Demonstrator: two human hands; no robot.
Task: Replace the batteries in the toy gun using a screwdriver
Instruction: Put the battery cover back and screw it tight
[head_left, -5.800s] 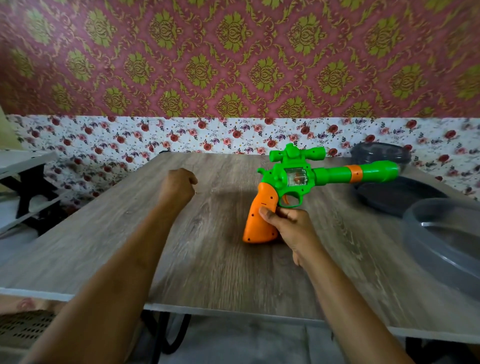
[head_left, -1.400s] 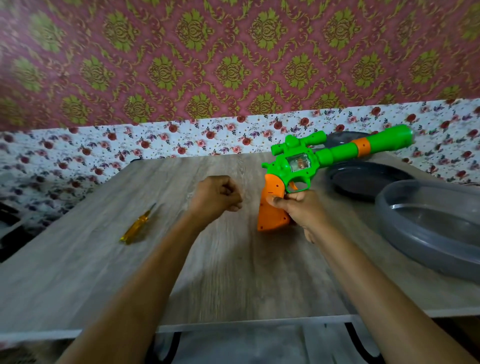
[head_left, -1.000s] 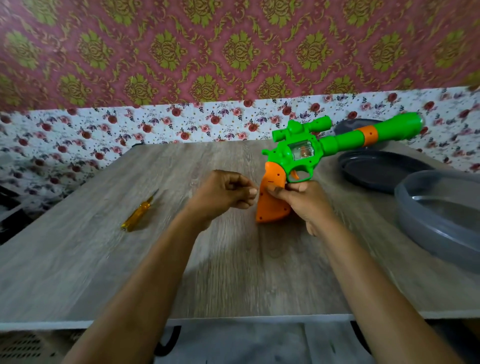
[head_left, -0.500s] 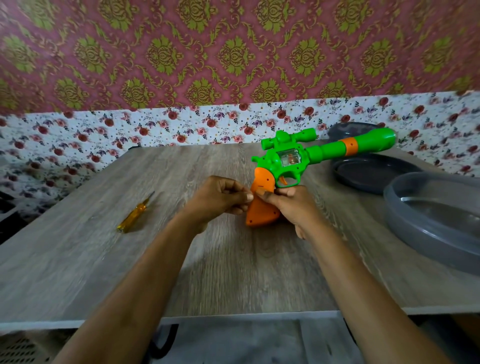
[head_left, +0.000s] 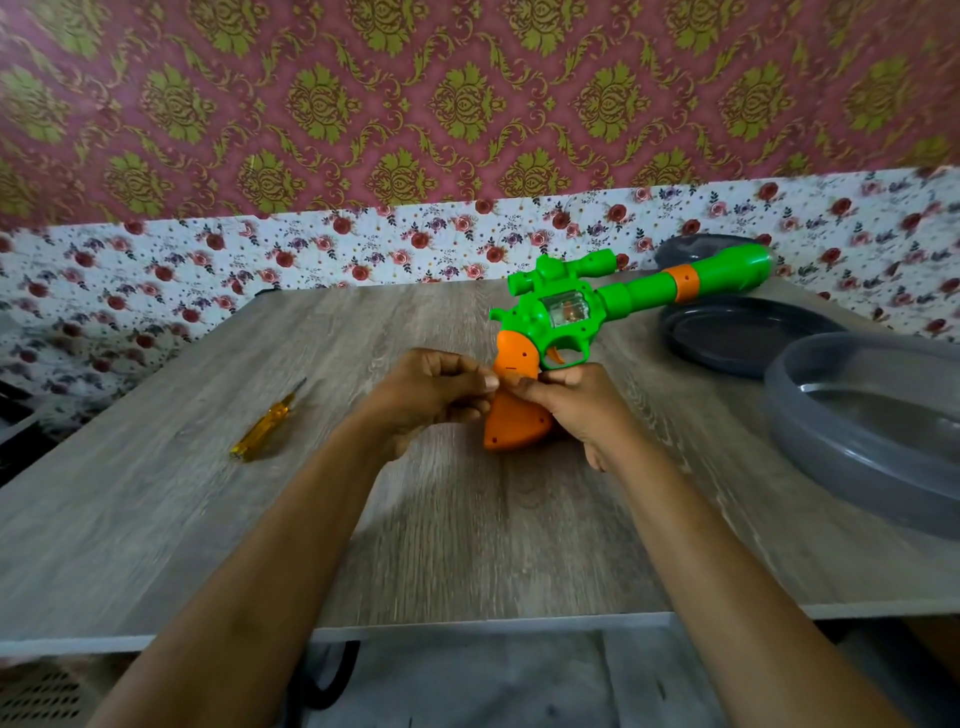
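Note:
The toy gun (head_left: 569, 317) is green with an orange grip and stands on its grip butt on the wooden table (head_left: 467, 519), barrel pointing right and away. My right hand (head_left: 576, 410) grips the orange grip from the right side, just below the trigger. My left hand (head_left: 431, 395) has its fingers curled, with thumb and fingertips pinching the rear edge of the grip beside the right thumb. A yellow-handled screwdriver (head_left: 265, 423) lies on the table to the left, apart from both hands. No batteries are in sight.
A dark grey round tray (head_left: 737, 338) lies right of the gun, under its barrel. A larger translucent grey basin (head_left: 857, 441) sits at the right edge. Another dark lid (head_left: 691, 249) leans by the floral wall. The table's front edge (head_left: 467, 623) is near.
My left hand moved right from a fist near the table's middle to the gun's grip. The right hand kept holding the gun, which tilted and shifted slightly.

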